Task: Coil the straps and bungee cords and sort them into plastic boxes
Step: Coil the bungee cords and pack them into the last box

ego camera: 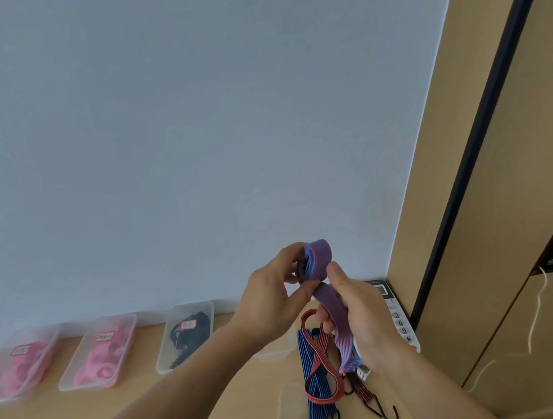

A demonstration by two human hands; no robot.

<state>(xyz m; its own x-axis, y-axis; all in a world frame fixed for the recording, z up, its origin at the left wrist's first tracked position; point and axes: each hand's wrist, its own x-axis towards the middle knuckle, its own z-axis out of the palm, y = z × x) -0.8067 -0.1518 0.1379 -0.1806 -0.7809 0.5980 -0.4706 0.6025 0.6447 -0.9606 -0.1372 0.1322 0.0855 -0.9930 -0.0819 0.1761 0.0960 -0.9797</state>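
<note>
A flat blue-and-red striped bungee cord (318,259) is partly rolled into a coil held up above the table. My left hand (275,299) pinches the coil from the left. My right hand (359,317) grips the cord's loose tail just below the coil; the tail hangs down to a white hook (362,373). On the table beneath lie a red-and-black bungee cord (319,359) in a loop and a blue striped bungee cord (316,408) with black hooks.
Along the wall stand three clear plastic boxes: two with pink coils (20,366) (98,353), one with black straps (186,336). Another clear box (291,414) with a label sits at the front. A phone keypad (401,322) lies at right by a wooden cabinet (514,251).
</note>
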